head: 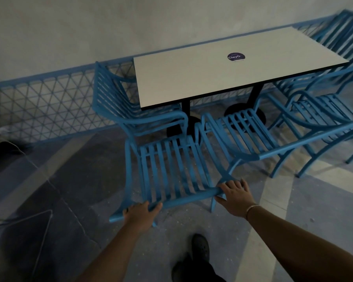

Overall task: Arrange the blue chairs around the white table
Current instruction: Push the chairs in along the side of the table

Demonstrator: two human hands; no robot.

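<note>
A white rectangular table (222, 74) on two black pedestal feet stands against a blue mesh fence. Several blue slatted metal chairs surround it. The nearest chair (171, 169) faces the table's near side, its backrest toward me. My left hand (141, 214) grips the left end of its top rail, fingers curled over it. My right hand (235, 195) lies on the rail's right end with fingers spread and fairly straight. A second chair (247, 135) stands right beside it. One chair (120, 104) sits at the table's left end, and others (322, 110) at the right.
The blue mesh fence (49, 98) runs along the wall behind the table. A dark object with a thin cable (2, 149) lies on the floor at left. My dark shoes (200, 249) are on the tiled floor below the chair.
</note>
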